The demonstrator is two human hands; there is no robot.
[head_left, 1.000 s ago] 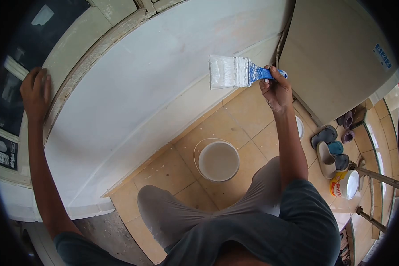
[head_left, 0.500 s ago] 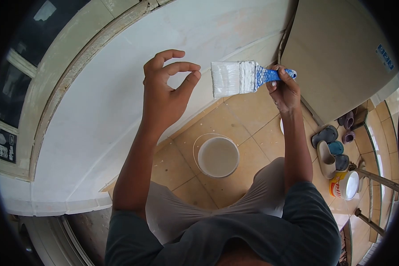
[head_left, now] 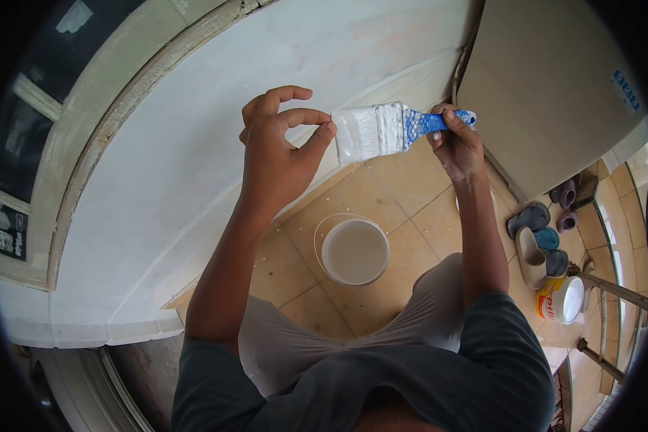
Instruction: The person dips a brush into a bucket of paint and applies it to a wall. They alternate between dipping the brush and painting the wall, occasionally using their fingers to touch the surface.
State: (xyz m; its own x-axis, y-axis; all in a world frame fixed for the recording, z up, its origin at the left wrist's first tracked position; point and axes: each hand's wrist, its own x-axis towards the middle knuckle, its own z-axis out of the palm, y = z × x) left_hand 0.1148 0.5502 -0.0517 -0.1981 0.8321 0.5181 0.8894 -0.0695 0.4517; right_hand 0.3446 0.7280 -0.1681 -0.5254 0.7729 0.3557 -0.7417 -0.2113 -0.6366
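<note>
Hands raised at upper centre, apart: the right hand (head_left: 457,147) clamps the brush (head_left: 391,128) by its handle — held sideways, apparently presenting the bristles (head_left: 356,135) to the left hand (head_left: 281,158). There, thumb and forefinger nearly meet at the bristles' edge; whether they grip anything, one cannot tell. The right fingers hide part of the handle. Below, mid-frame, stands a bucket (head_left: 356,284) — contents unclear.

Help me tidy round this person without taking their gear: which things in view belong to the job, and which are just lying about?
Likely the job's:
- paint-coated brush, in the right hand
- bucket on the tiles
- white wall, probably the work surface

Apparently lying about:
- footwear
- yellow-and-red tub, though it might be paint; ask first
</note>
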